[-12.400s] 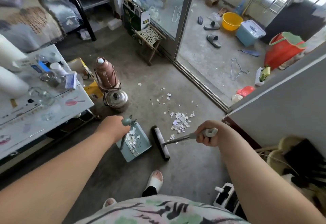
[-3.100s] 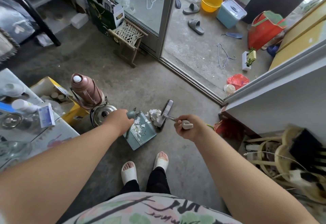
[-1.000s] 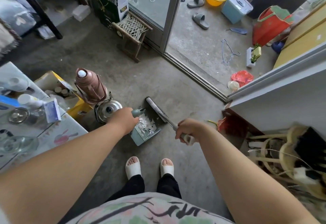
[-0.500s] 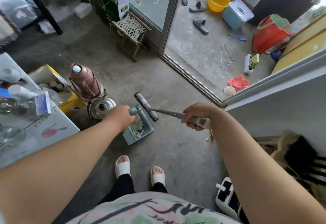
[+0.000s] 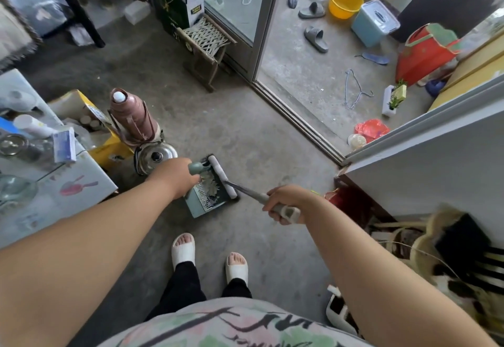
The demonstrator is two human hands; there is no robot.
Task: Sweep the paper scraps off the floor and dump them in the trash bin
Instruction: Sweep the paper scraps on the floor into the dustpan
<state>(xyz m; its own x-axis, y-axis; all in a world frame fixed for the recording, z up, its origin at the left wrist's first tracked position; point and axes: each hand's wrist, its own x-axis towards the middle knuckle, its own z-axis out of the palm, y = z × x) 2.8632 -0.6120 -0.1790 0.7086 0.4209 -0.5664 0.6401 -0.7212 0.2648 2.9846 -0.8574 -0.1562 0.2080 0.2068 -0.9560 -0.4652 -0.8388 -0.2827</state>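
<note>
Scraps [image 5: 211, 187] of white paper, torn and jagged, lie heaped inside the grey-green dustpan [image 5: 199, 204], just past the left hand [image 5: 174, 176], whose fingers wrap the pan's upright handle [image 5: 197, 168]. Right hand [image 5: 283, 200] has its fingers curled tight round the brush grip [image 5: 289, 211], and the brush head [image 5: 222, 176] lies along the pan's right edge, touching the pile. Pan sits on the concrete floor [image 5: 245, 133], just beside the steel kettle [image 5: 155, 155] and the pink flask [image 5: 131, 117] behind it.

Matt plastic dustpan [image 5: 210, 199]; shiny metal kettle [image 5: 155, 157]; rough concrete floor [image 5: 231, 125]
</note>
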